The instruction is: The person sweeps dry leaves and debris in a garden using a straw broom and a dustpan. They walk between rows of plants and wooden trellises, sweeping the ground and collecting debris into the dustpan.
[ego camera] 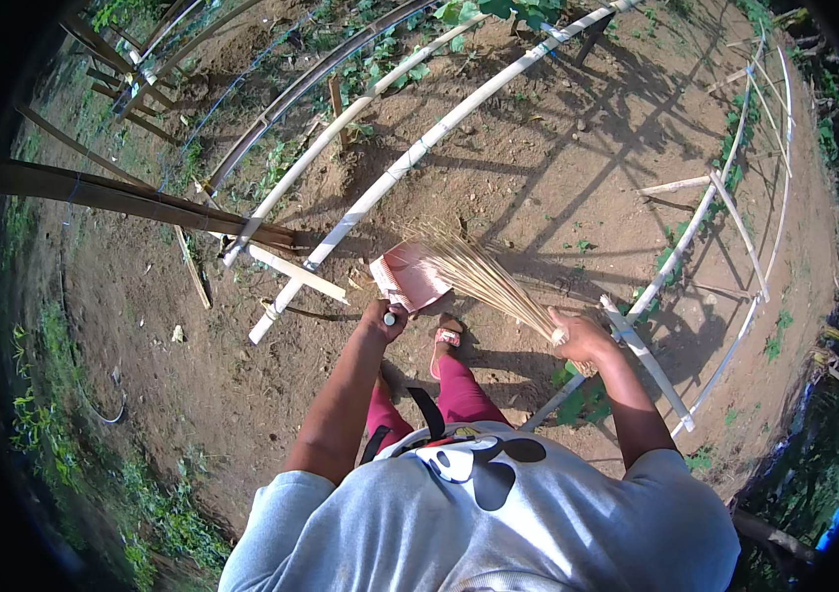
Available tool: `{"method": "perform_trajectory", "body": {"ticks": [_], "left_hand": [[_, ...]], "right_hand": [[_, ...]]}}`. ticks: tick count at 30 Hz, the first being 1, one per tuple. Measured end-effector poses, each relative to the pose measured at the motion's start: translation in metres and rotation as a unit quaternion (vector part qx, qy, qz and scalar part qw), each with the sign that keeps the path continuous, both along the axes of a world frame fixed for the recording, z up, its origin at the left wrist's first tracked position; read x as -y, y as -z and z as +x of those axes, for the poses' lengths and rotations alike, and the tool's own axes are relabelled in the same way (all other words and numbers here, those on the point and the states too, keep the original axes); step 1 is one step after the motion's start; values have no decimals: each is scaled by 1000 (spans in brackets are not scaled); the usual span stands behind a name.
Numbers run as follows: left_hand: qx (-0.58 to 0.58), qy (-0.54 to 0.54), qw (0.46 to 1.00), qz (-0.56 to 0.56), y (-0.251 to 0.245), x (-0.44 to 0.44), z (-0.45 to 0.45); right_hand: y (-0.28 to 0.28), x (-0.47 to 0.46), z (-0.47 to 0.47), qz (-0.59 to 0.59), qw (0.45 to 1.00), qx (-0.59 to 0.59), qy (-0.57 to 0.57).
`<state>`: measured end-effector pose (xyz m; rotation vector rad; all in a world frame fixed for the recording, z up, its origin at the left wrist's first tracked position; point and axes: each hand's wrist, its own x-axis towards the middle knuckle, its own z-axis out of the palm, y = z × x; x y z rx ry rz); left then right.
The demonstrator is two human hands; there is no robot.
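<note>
My left hand (384, 321) is closed around the handle of a pink dustpan (419, 277), whose flat pan lies close to the dirt ground. In my right hand (581, 339) is the bound end of a stick broom (497, 285) made of thin, pale stalks. The stalks fan out up and to the left, and their tips overlap the far right part of the pan. Whether the tips touch the pan or the soil, I cannot tell. Little shows in the pan apart from light and shadow.
Long bamboo poles (419, 152) run beyond the dustpan, with a dark wooden beam (138, 207) at the left. A pole frame with a slanted bamboo piece (649, 362) stands by my right forearm. Leafy vines (586, 403) grow near it. My sandalled foot (448, 337) is just below the pan.
</note>
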<state>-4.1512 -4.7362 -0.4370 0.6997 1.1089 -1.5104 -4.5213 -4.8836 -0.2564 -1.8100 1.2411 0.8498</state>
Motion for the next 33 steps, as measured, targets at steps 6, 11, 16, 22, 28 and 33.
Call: {"method": "perform_trajectory", "body": {"ticks": [6, 11, 16, 22, 28, 33], "left_hand": [[32, 7, 999, 7, -2, -36, -9], [20, -20, 998, 61, -35, -62, -25], [5, -63, 997, 44, -25, -68, -31], [-51, -68, 996, 15, -27, -133, -18], [-138, -105, 984, -35, -53, -287, 12], [-139, -182, 972, -44, -91, -378, 33]], "right_hand": [[81, -16, -54, -35, 981, 24, 190], [144, -69, 22, 13, 985, -21, 171], [85, -170, 21, 97, 980, 106, 138], [-27, -152, -16, 109, 982, 118, 104], [23, -113, -5, 35, 978, 126, 165], [130, -109, 81, -16, 976, 136, 171]]}}
